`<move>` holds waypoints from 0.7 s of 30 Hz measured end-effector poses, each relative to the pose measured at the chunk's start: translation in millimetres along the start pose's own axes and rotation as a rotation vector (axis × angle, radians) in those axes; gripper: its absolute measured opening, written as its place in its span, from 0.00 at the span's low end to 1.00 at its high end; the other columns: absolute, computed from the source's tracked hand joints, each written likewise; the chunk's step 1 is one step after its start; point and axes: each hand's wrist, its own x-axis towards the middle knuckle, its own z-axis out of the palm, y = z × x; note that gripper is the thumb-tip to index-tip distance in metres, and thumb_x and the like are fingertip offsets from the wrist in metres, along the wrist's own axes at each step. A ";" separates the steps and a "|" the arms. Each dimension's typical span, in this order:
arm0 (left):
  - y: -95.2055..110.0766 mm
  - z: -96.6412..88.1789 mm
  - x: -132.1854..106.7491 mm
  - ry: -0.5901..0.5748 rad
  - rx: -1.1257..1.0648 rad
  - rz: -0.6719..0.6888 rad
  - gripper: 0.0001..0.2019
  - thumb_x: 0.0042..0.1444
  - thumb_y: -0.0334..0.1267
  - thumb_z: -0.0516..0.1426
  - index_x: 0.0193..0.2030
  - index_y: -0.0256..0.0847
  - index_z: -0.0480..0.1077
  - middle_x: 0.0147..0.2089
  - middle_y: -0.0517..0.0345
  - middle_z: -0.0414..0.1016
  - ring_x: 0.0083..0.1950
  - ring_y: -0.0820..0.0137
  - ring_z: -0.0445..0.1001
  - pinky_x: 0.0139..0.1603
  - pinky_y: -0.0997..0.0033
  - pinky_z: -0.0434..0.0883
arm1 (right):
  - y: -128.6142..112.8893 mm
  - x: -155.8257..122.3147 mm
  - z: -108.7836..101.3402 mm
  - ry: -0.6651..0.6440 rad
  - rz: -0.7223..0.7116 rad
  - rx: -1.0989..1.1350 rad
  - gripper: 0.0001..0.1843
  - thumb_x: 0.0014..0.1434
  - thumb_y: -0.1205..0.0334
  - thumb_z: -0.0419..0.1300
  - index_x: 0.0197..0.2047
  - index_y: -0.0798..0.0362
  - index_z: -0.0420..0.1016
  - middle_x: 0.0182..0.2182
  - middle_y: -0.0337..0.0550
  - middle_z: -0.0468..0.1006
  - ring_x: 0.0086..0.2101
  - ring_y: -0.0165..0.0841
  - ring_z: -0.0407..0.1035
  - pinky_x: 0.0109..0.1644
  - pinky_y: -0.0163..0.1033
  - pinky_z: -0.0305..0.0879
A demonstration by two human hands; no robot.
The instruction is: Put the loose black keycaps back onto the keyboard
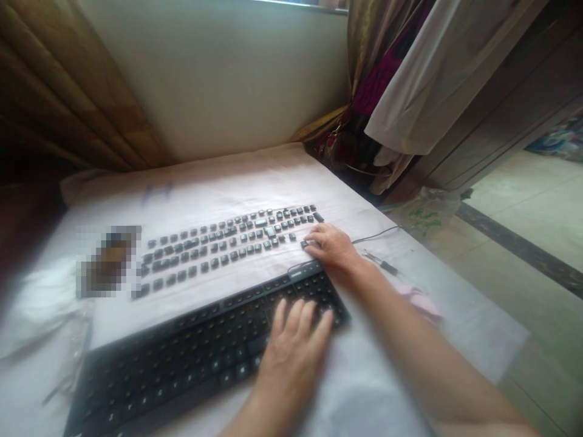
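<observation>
– The left hand (294, 340), how does it sit?

– Palm down, fingers spread, over the right-hand part of the black keyboard (182, 346). Its thumb I can't make out.

– And the right hand (332, 246)?

– Just beyond the keyboard's far right corner, fingers bent, the tips at a small dark keycap (303, 244). I can't tell whether it is pinched or merely touched.

– Where does the keyboard lie?

– Aslant on the cloth-covered bench (237, 182), near the bottom of the view, its left end lower than its right. Much of it is bare of caps, though some lettered ones sit along its near side.

– What lies beyond it?

– Rows of loose keycaps (230, 231), laid out roughly parallel to the keyboard across the middle of the bench. The small keycap is at their right end.

– Anything towards the bench's right edge?

– A thin dark cable (380, 234) runs that way. Nearer us are a slim tool with a dark handle (387, 266) and something pink (421, 303), too blurred to name.

– And the left side?

– A pixelated patch hides something there, beside some blurred white material (36, 291).

– Past the bench?

– A clear plastic bag with green print (426, 212) beside the right edge, white clothing (423, 91) hanging past the far right corner, a pale wall (237, 79) behind the far edge, and a golden-brown curtain (91, 103) at the far left corner.
</observation>
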 end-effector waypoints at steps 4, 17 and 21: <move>0.2 0.9 -0.4 0.010 0.002 0.000 0.21 0.63 0.41 0.57 0.63 0.48 0.67 0.60 0.53 0.71 0.64 0.59 0.63 0.70 0.49 0.50 | 8.2 -5.9 -3.9 0.047 0.021 0.026 0.11 0.55 0.62 0.65 0.43 0.48 0.82 0.41 0.44 0.80 0.43 0.39 0.72 0.48 0.41 0.68; 0.3 0.2 -0.7 -0.011 -0.011 -0.006 0.22 0.63 0.41 0.57 0.64 0.49 0.66 0.61 0.54 0.70 0.64 0.60 0.63 0.70 0.49 0.53 | 35.9 -32.9 -7.5 0.164 0.314 0.189 0.09 0.57 0.64 0.60 0.38 0.46 0.83 0.36 0.41 0.82 0.35 0.34 0.76 0.40 0.37 0.70; 0.2 0.0 -0.6 -0.020 -0.009 -0.007 0.23 0.62 0.41 0.57 0.64 0.49 0.65 0.61 0.53 0.70 0.64 0.59 0.63 0.70 0.49 0.52 | 31.9 -32.7 -5.1 0.142 0.310 0.215 0.09 0.57 0.64 0.60 0.38 0.46 0.83 0.37 0.40 0.82 0.38 0.35 0.76 0.43 0.37 0.70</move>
